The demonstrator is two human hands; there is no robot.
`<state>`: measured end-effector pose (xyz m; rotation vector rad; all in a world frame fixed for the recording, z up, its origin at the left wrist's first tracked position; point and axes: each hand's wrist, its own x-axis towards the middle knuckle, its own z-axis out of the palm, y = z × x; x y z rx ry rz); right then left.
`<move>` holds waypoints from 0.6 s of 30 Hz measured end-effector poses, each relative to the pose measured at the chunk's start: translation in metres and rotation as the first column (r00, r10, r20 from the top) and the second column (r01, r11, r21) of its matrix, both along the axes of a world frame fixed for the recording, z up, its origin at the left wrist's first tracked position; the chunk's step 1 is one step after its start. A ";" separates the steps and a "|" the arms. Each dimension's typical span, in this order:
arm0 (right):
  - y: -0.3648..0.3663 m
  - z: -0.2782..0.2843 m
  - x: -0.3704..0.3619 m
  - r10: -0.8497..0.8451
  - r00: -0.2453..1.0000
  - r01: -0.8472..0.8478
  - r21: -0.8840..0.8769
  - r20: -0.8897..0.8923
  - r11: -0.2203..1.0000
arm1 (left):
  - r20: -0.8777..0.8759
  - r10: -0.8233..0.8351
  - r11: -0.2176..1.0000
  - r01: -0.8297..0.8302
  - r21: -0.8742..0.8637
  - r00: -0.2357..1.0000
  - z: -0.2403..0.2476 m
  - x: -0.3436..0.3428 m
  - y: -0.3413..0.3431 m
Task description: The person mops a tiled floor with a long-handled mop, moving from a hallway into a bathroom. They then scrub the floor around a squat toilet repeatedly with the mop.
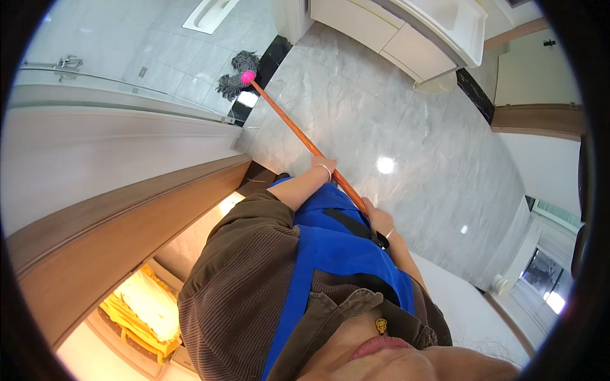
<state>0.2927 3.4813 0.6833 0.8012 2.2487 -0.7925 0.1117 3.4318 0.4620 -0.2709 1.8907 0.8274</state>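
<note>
Here, a white basin [471, 39] topped the pale cabinet [416, 52], and a white pan [202, 24] sat in the tiled floor. The left grip [325, 164], arm reaching forward, was wrapped around the mop [286, 117] mid-handle; the right grip [379, 220], elbow bent, curled near its upper end. The grey mop head [245, 61] lay beside the black sill [272, 61].

Count: one mop [293, 129], its head showing two grey tufts [244, 61] [229, 87] and one pink joint [248, 77]; two bare hands, left hand [324, 162] and right hand [380, 221], with two bracelets [327, 169] [390, 233], one per wrist. Also one blue apron [343, 249], one gold-coloured pendant [380, 326], one vanity cabinet [359, 26], one white washbasin [473, 35], one tap [68, 62], one floor drain [143, 72], one white floor fixture [203, 26].
</note>
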 end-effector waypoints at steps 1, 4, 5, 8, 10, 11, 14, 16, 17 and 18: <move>0.011 0.008 0.018 -0.001 1.000 0.001 0.008 0.028 1.000 | -0.015 -0.017 0.999 0.016 -0.042 1.000 0.004 0.018 0.011; 0.040 0.040 0.063 -0.040 0.988 0.030 -0.068 -0.149 0.997 | -0.116 -0.095 0.992 0.084 -0.098 0.989 0.009 0.057 0.033; 0.048 0.049 0.071 -0.105 0.991 0.096 -0.117 -0.077 0.988 | -0.113 -0.116 0.988 0.103 -0.111 0.987 0.007 0.062 0.039; 0.071 0.071 0.069 -0.281 0.956 0.293 -0.192 0.087 0.937 | -0.058 -0.223 0.973 0.226 0.049 0.973 -0.012 0.044 0.052; 0.084 0.075 0.041 -0.428 0.898 0.438 -0.302 0.102 0.847 | 0.055 -0.148 0.987 0.143 0.073 0.987 -0.033 0.009 0.059; 0.089 0.072 0.020 -0.473 0.870 0.491 -0.315 0.136 0.812 | 0.088 -0.104 0.990 0.095 0.105 0.991 -0.043 -0.014 0.061; 0.095 0.059 -0.061 -0.568 0.788 0.615 -0.299 0.236 0.730 | 0.096 -0.322 0.944 0.312 0.110 0.942 -0.063 -0.078 0.065; 0.096 0.050 -0.123 -0.610 0.742 0.670 -0.276 0.278 0.689 | 0.200 -0.392 0.915 0.358 0.184 0.898 -0.071 -0.129 0.072; 0.096 0.047 -0.155 -0.625 0.722 0.691 -0.264 0.297 0.672 | 0.196 -0.363 0.930 0.341 0.135 0.911 -0.073 -0.158 0.077; 0.097 0.045 -0.187 -0.638 0.704 0.709 -0.253 0.311 0.659 | 0.238 -0.358 0.932 0.330 0.149 0.903 -0.077 -0.193 0.079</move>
